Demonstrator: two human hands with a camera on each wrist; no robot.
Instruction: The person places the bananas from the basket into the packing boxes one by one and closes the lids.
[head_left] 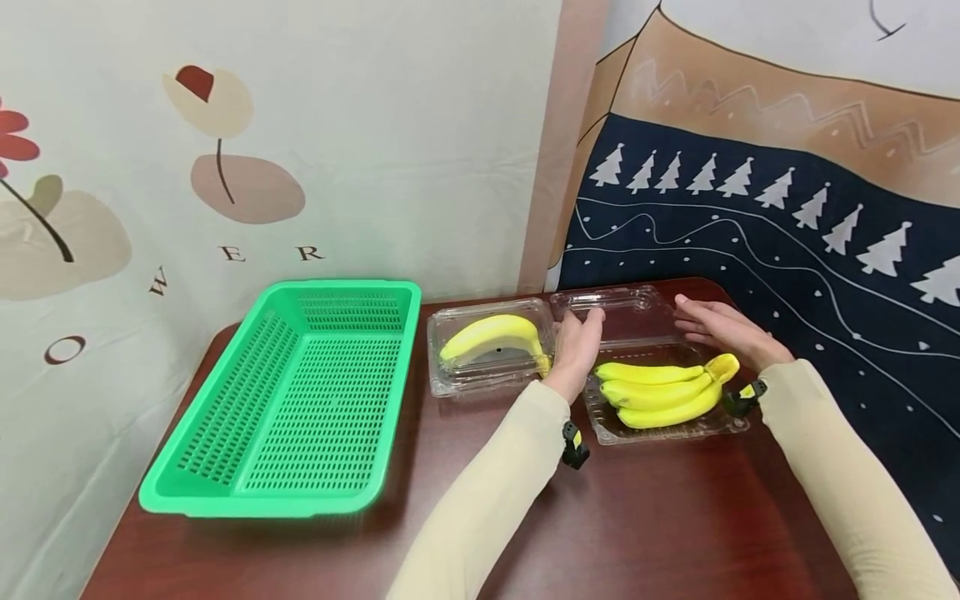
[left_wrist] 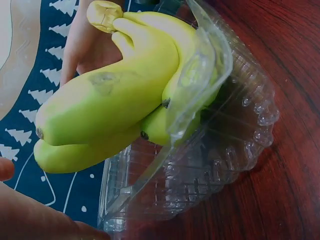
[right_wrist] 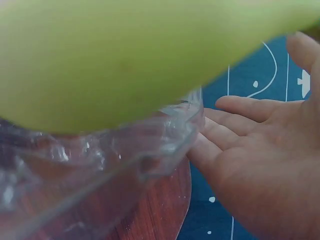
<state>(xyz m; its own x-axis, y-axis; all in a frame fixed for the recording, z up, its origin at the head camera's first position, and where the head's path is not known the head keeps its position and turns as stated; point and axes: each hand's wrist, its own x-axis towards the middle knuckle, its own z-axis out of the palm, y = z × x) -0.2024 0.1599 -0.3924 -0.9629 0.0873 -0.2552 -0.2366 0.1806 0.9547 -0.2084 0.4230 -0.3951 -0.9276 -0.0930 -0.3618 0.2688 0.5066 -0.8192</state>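
Views, 3. Head: high, facing forward and down; widest, basket (head_left: 322, 408) at left of frame, bananas (head_left: 663, 396) right of centre. Left wrist: close, across the fruit towards the right hand (left_wrist: 87, 52), upper left. Right wrist: closest, 1 blurred banana (right_wrist: 120, 65) filling the top. Shared by all 3: clear box (left_wrist: 225, 165), dark wall cloth (head_left: 750, 225).

The right wrist view crops a blurred banana (right_wrist: 125, 65) towards eleven o'clock; the left wrist view crops the left hand (left_wrist: 35, 215) towards eight.

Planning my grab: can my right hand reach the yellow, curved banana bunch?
Likely yes: the right hand is close to the yellow banana bunch, and the clear plastic lid is open behind it.
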